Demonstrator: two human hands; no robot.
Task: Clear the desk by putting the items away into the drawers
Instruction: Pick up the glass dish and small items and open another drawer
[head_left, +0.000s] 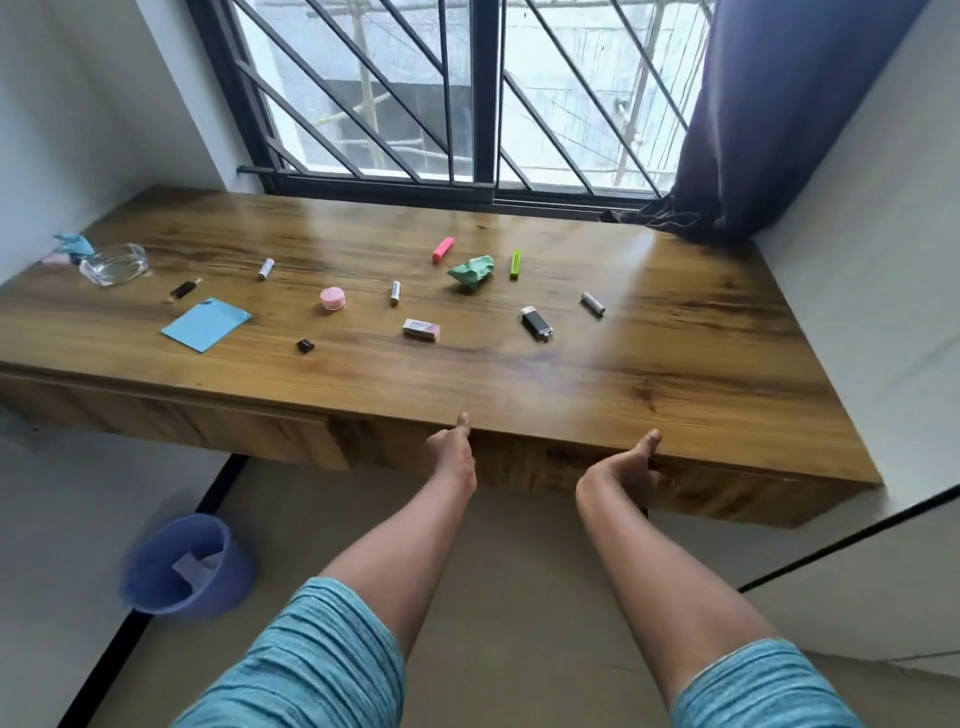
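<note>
Small items lie scattered on the wooden desk: a pink eraser, crumpled green paper, a green clip, three batteries, a black lighter, a white eraser, a pink jar, a blue sheet and a glass ashtray. My left hand and my right hand hold the middle drawer front below the desk's front edge. Both thumbs point up at its top edge and the fingers are hidden behind or beneath it.
A second drawer front lies to the left. A blue bucket stands on the floor at lower left. A barred window and a dark curtain are behind the desk. Walls close in both sides.
</note>
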